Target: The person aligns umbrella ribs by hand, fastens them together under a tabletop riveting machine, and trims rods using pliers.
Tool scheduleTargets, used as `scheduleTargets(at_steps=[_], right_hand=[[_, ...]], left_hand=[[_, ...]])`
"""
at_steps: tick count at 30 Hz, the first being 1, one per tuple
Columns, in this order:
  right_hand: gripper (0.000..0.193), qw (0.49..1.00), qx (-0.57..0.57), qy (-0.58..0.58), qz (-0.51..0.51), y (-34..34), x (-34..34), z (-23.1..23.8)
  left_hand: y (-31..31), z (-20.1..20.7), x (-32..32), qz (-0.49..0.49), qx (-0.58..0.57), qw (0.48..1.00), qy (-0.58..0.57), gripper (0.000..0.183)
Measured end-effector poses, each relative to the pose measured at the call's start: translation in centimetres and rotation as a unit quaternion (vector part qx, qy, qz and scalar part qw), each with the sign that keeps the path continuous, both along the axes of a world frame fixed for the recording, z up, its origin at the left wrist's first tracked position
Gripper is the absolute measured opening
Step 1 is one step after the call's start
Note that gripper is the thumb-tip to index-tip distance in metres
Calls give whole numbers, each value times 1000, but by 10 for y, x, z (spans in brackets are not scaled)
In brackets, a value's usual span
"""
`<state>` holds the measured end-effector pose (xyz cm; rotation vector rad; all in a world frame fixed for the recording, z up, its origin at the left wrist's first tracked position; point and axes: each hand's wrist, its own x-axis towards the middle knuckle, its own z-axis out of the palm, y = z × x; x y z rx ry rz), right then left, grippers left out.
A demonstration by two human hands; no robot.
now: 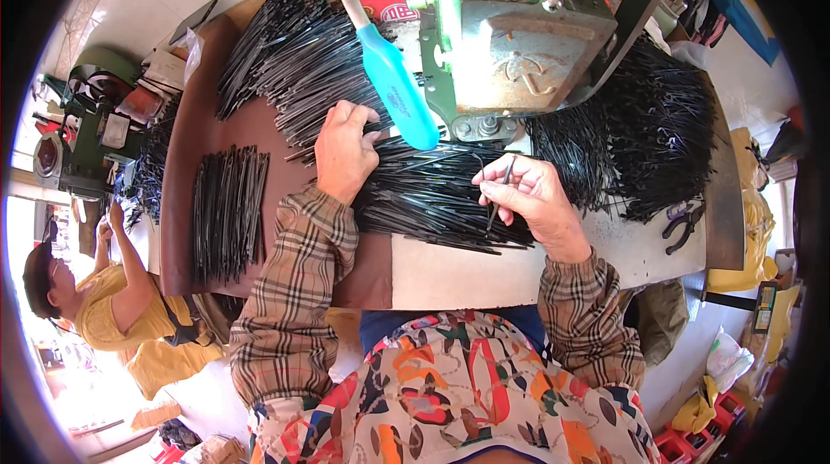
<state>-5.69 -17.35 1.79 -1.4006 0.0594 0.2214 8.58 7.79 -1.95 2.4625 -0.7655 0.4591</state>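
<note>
Fingers [506, 195] pinched nearly closed, my right hand [543, 202], run from afar, hangs over the bench [450, 282]. Beyond stands a green machine [536, 57]; below it black strips [424, 204] lie heaped, mostly crosswise. Above the heap it holds what looks like a slim dark strip [492, 217], long axis nearly fore-and-aft, far end leaning slightly right; whether my left hand [345, 154] holds anything, I cannot tell. Handling single strips seems the step; next calls for a steady, squared grip

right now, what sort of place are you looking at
Probably a manufacturing workshop: piles of thin black rods on the worktable, a heavy green machine at its far side, and a co-worker beside another green machine at left.
</note>
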Motion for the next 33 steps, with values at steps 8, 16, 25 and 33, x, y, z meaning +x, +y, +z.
scheduleTargets(at_steps=[8, 16, 25, 33], right_hand=[[20, 1000, 1, -1, -6, 2, 0, 2], [21, 997, -8, -39, -63, 10, 3, 7], [19, 988, -45, -64, -134, 13, 10, -3], [19, 989, -13, -44, -137, 16, 9, -3]], left_hand=[[6, 12, 0, -13, -99, 995, 4, 18], [-32, 43, -35, -72, -165, 982, -64, 12], [-74, 22, -62, -69, -326, 897, 291, 22], [-79, 13, -63, -53, -354, 890, 281, 22]])
